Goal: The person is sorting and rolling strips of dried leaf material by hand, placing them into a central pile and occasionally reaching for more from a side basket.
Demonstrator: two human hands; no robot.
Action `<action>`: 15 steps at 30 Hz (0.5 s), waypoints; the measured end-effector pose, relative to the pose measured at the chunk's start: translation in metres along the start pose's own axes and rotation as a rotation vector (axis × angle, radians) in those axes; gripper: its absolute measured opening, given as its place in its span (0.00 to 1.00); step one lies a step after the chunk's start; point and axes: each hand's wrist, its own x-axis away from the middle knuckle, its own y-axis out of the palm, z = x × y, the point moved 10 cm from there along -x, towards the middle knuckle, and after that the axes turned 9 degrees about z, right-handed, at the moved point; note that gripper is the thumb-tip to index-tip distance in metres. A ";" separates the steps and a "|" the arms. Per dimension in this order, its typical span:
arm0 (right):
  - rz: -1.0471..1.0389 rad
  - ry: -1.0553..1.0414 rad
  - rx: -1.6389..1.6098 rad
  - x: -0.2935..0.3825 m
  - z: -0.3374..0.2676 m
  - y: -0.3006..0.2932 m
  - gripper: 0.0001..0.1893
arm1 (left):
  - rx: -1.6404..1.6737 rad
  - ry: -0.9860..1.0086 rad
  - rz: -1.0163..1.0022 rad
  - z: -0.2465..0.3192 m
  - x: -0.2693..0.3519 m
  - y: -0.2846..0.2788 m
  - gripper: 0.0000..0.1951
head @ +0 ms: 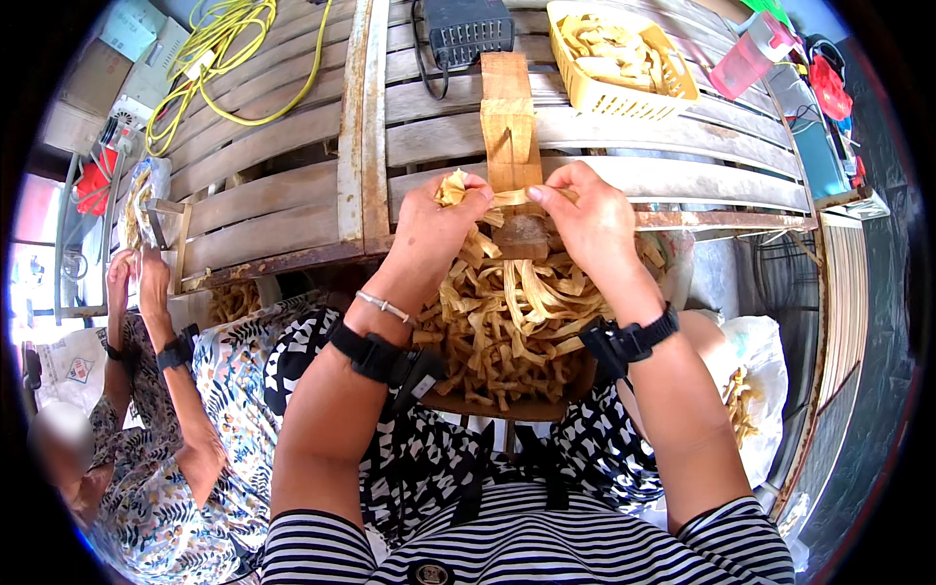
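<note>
My left hand (444, 213) is closed on a crumpled bundle of pale yellow dried strips (453, 189). Between my hands a narrow strip (510, 198) stretches across a wooden block stand (512, 146), and my right hand (591, 212) pinches its other end between thumb and finger. The stand rests on the slatted wooden table and juts over its near edge. Beneath my hands, in front of my lap, lies a large heap of similar dried strips (512, 329), with several longer ones draped from the block's end.
A yellow plastic basket (636, 106) of strips, a black power box (470, 29) and a pink bottle (746, 62) stand on the slatted table (439, 139). Yellow cable (241, 117) lies at left. A co-worker's hands (139, 270) are at far left. A white bag (768, 365) holds strips at right.
</note>
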 end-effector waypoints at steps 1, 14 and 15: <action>0.043 -0.001 -0.038 -0.002 0.006 -0.001 0.13 | -0.061 0.012 0.019 -0.007 -0.004 0.001 0.06; -0.049 -0.659 -0.634 0.077 -0.082 -0.046 0.03 | -0.298 -0.106 -0.339 -0.013 0.078 0.034 0.07; -0.090 -0.673 -0.645 0.078 -0.081 -0.047 0.02 | -0.527 0.144 -0.364 -0.002 0.089 0.047 0.08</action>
